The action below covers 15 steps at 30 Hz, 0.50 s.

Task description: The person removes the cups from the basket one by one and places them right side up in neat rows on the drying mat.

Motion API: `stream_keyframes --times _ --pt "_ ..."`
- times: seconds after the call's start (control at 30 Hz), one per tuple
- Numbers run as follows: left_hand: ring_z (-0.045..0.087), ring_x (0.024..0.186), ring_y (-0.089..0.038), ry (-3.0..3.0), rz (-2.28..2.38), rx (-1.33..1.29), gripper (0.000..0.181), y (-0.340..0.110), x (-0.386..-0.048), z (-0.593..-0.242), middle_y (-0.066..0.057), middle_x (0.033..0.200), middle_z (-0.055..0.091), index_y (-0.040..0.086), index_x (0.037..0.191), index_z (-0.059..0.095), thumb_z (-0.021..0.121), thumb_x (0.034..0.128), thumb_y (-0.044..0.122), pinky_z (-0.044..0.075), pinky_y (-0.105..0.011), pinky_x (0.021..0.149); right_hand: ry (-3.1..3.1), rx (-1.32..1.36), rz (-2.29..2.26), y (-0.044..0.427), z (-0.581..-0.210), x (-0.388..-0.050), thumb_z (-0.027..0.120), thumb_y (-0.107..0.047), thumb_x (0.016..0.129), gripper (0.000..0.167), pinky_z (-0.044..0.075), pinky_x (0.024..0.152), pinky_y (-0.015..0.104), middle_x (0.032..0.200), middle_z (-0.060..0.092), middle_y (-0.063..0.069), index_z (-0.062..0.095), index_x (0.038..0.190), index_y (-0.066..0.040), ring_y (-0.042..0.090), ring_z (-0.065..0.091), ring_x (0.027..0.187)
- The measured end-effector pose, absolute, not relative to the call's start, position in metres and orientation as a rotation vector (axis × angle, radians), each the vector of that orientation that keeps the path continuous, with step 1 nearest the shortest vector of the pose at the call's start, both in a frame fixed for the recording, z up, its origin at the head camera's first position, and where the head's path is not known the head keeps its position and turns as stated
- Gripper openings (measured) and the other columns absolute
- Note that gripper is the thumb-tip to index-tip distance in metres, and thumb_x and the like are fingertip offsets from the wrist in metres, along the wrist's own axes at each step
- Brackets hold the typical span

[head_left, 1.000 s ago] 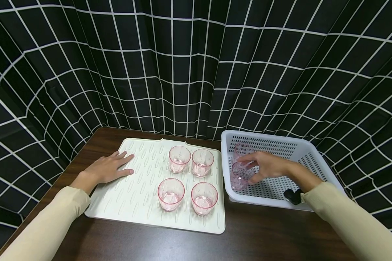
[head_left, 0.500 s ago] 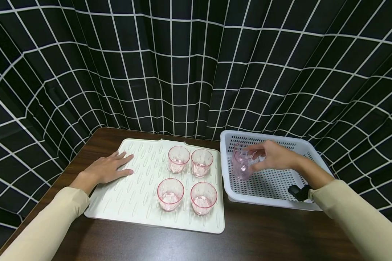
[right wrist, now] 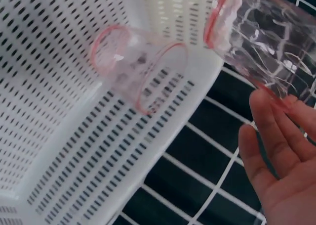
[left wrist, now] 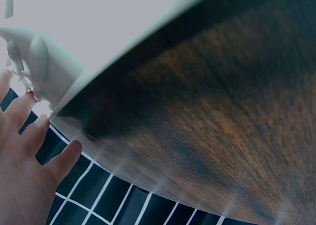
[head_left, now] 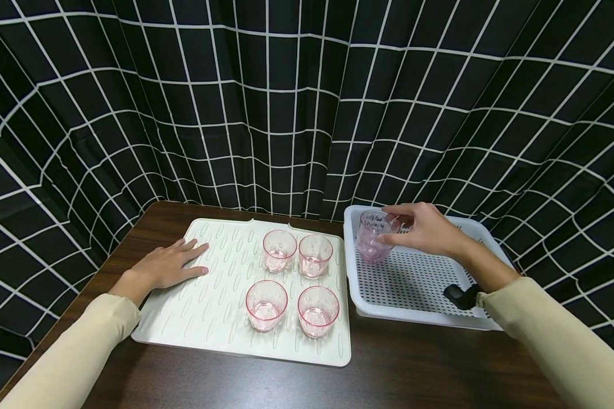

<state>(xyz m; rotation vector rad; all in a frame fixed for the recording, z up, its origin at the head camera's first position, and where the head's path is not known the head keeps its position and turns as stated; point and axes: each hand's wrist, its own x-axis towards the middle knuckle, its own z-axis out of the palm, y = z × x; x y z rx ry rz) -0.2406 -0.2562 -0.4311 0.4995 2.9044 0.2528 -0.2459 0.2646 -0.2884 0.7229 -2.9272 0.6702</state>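
Note:
My right hand (head_left: 426, 230) grips a clear pink-tinted drinking glass (head_left: 377, 226) near its rim, raised over the left end of the white plastic basket (head_left: 414, 309). In the right wrist view, the held glass (right wrist: 271, 42) is tilted, and another pink-rimmed glass (right wrist: 133, 67) sits in the basket below. The head view shows the two glasses overlapping. My left hand (head_left: 166, 266) rests with spread fingers on the left side of the cream drying mat (head_left: 215, 307). Several pink glasses stand upright on the mat's right half, one of them the front right glass (head_left: 318, 311).
A dark wooden table (head_left: 225, 383) carries the mat and the basket side by side. Black curtain (head_left: 266, 113) with a white grid surrounds its back and sides. The basket's raised wall (head_left: 349, 272) stands close to the mat's right edge.
My right hand has taken hold of a glass in the basket and lifted it upward, toward the basket's back. My left hand and the glasses on the mat have stayed in place.

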Motion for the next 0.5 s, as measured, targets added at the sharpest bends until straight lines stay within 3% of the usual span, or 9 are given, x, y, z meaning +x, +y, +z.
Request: stream_keyframes --times 0.3,0.5 --pt "0.023 0.144 -0.052 2.907 0.248 0.494 0.079 -0.255 -0.24 -0.431 -0.026 0.157 0.032 0.013 0.154 0.038 0.045 0.0957 0.067 0.024 -0.072 0.107 -2.806 0.696 0.8 0.234 -0.285 -0.247 0.083 -0.035 0.081 0.069 0.057 0.082 0.045 0.109 0.07 0.014 0.06 0.134 0.003 0.028 0.065 0.097" --pt "0.023 0.143 -0.052 2.912 0.241 0.501 0.079 -0.255 -0.24 -0.431 -0.026 0.156 0.032 0.013 0.154 0.038 0.045 0.0958 0.066 0.024 -0.072 0.107 -2.747 0.801 0.877 0.2 -0.283 -0.241 0.085 -0.033 0.079 0.071 0.057 0.083 0.044 0.11 0.069 0.014 0.059 0.135 0.003 0.028 0.066 0.097"
